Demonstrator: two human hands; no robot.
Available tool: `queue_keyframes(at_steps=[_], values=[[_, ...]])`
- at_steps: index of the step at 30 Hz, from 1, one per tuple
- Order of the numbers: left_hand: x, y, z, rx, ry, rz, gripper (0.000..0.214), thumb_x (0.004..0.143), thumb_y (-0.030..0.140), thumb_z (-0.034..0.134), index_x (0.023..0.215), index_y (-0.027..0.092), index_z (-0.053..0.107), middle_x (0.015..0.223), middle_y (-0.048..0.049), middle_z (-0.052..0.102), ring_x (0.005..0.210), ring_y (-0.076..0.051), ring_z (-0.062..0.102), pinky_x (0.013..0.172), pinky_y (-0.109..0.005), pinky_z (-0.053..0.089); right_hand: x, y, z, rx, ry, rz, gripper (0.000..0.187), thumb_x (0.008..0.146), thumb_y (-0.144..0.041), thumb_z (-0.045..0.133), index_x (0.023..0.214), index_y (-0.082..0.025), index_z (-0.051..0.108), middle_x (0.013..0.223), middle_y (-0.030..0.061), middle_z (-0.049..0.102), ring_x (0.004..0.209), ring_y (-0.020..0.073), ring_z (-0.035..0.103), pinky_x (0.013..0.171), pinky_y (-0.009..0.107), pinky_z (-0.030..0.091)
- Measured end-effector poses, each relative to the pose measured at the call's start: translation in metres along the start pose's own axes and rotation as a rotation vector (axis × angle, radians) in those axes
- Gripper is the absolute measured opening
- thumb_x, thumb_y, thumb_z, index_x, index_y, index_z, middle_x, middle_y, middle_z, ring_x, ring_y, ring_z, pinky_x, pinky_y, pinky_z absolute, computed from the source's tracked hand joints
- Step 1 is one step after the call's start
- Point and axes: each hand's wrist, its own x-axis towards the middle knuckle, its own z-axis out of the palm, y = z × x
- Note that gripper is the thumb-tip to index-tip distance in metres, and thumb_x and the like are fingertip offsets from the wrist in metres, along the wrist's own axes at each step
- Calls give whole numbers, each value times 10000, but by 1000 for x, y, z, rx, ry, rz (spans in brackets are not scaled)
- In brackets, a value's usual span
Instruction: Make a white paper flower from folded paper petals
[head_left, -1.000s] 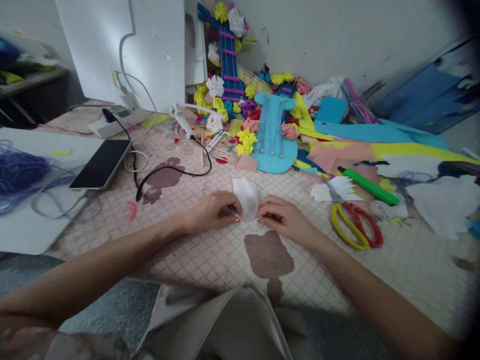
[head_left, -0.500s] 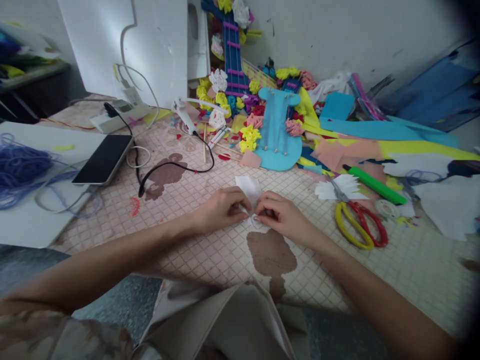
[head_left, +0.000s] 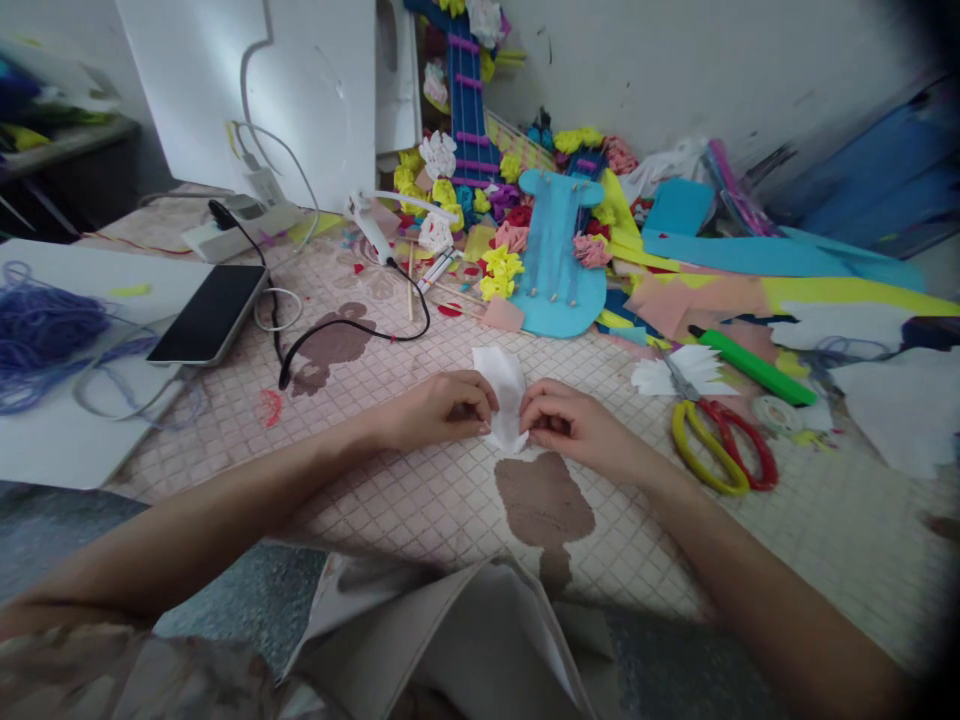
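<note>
A small piece of white paper [head_left: 504,385] stands between my two hands, a little curled, above the patterned tablecloth [head_left: 420,510]. My left hand [head_left: 450,408] pinches its left edge between thumb and fingers. On the opposite side, my right hand [head_left: 574,422] is closed on the lower right corner, fingers curled. Just in front of me, below the paper, a brown patch [head_left: 546,500] shows on the cloth.
Scissors [head_left: 720,440] with yellow and red handles lie right, near a green cutter [head_left: 757,368] and tape roll [head_left: 776,413]. A glue gun [head_left: 371,230], a blue cutout [head_left: 559,255] and paper flowers stand behind. Left are a phone [head_left: 210,315] and purple yarn [head_left: 45,335].
My hands have moved slightly apart, and more of the white paper shows between them. Both hands still pinch it at its sides.
</note>
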Motion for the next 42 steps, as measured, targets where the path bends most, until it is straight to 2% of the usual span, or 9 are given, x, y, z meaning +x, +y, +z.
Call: queue_keyframes(at_steps=[5, 12, 20, 28, 35, 42], values=[[0, 3, -2, 3, -36, -8, 86, 822, 172, 577, 796, 132, 649, 1028, -90, 586, 854, -127, 565, 739, -246, 465, 0, 1, -2, -16, -35, -44, 57, 815, -185, 591, 794, -209, 638, 977, 33, 524, 850, 144, 539, 669, 267, 433], [4, 4, 6, 84, 38, -10, 76, 811, 163, 568, 772, 137, 628, 928, -68, 595, 813, -125, 552, 725, -250, 452, 4, -3, 9, -69, 69, 9, 47, 814, -187, 592, 767, -194, 592, 866, 5, 515, 654, 90, 484, 594, 242, 405], [6, 5, 12, 156, 91, -39, 41, 795, 165, 576, 800, 130, 597, 853, -57, 593, 798, -142, 547, 749, -284, 442, 5, -2, 13, -92, 107, 40, 55, 797, -213, 617, 758, -193, 584, 838, 5, 525, 658, 102, 489, 602, 253, 407], [3, 3, -2, -10, -5, -38, 65, 808, 175, 578, 771, 136, 615, 955, -74, 611, 826, -127, 566, 725, -253, 459, 4, -3, 12, -83, 105, 27, 39, 820, -187, 578, 795, -199, 606, 876, 16, 540, 679, 106, 503, 610, 254, 407], [7, 7, 16, 164, 136, -89, 54, 782, 123, 550, 752, 133, 593, 803, -33, 576, 745, -120, 530, 688, -248, 430, 4, -4, 16, -128, 142, 37, 52, 812, -170, 588, 763, -187, 592, 831, 5, 518, 663, 99, 492, 596, 247, 388], [7, 10, 22, 251, 178, -128, 38, 768, 136, 560, 741, 136, 587, 802, -39, 573, 754, -135, 527, 697, -263, 425, 4, -5, 19, -175, 167, 29, 67, 815, -181, 580, 751, -194, 565, 821, 1, 506, 654, 101, 488, 595, 249, 383]])
